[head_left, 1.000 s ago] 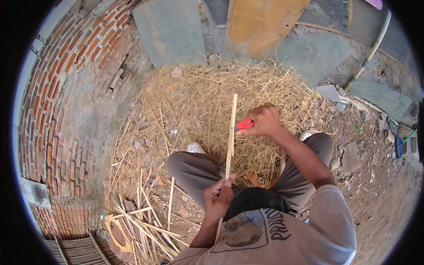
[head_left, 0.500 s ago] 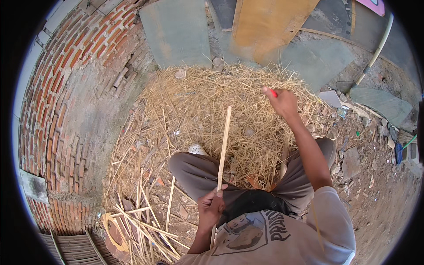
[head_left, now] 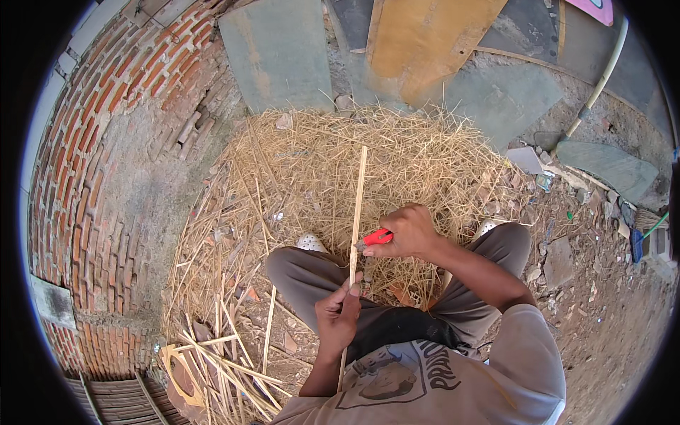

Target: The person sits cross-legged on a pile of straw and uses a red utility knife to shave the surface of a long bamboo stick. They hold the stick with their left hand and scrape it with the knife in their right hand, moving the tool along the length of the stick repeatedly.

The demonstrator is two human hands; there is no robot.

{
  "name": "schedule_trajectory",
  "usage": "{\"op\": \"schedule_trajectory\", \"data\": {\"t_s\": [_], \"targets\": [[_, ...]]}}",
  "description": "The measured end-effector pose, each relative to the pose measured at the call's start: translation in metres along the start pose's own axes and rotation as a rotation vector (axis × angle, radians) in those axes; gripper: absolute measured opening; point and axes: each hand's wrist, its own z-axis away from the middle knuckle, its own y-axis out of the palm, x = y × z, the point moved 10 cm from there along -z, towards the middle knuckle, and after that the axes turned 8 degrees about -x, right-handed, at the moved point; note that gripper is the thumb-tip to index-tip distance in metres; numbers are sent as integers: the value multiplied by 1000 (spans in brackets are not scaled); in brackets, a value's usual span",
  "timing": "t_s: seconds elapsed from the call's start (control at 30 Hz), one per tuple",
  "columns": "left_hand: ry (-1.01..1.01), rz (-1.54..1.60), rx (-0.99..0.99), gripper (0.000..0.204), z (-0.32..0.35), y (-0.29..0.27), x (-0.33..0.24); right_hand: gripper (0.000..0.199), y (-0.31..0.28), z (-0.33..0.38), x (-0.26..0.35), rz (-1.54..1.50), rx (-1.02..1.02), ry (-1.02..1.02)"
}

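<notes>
A long pale bamboo strip (head_left: 359,191) stands nearly upright in front of me, its lower end running down past my shirt. My left hand (head_left: 338,312) is closed round its lower part. In my right hand (head_left: 411,232) is a red utility knife (head_left: 376,239), gripped by its handle. The knife's tip meets the strip's right side a little above my left hand. How far the blade is out is too small to tell. Below the strip, my crossed legs rest on the ground.
Thin shavings (head_left: 319,163) cover the ground ahead. A pile of cut strips (head_left: 227,361) lies at lower left, by a brick wall (head_left: 92,212). Grey and tan sheets (head_left: 280,57) lean at the back. Rubble (head_left: 559,262) and a pale pipe (head_left: 604,78) are on the right.
My right hand has come down and left from the far right, bringing the knife against the strip. My left hand still holds the strip, whose top now reaches slightly higher.
</notes>
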Motion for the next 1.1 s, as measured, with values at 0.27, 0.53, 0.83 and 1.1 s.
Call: {"op": "schedule_trajectory", "data": {"t_s": [0.27,0.53,0.83,1.1], "targets": [[-53,26,39,29,6,12,5,68,-9,-11,-52,217,-78,113],[-60,17,103,28,17,18,15,70,-20,-21,-112,327,-95,275],[-183,21,226,24,64,14,33,81,-54,-14,-200,308,-74,823],[-164,358,-2,26,-6,-11,13,66,16,1,-51,-50,128,225]]}}
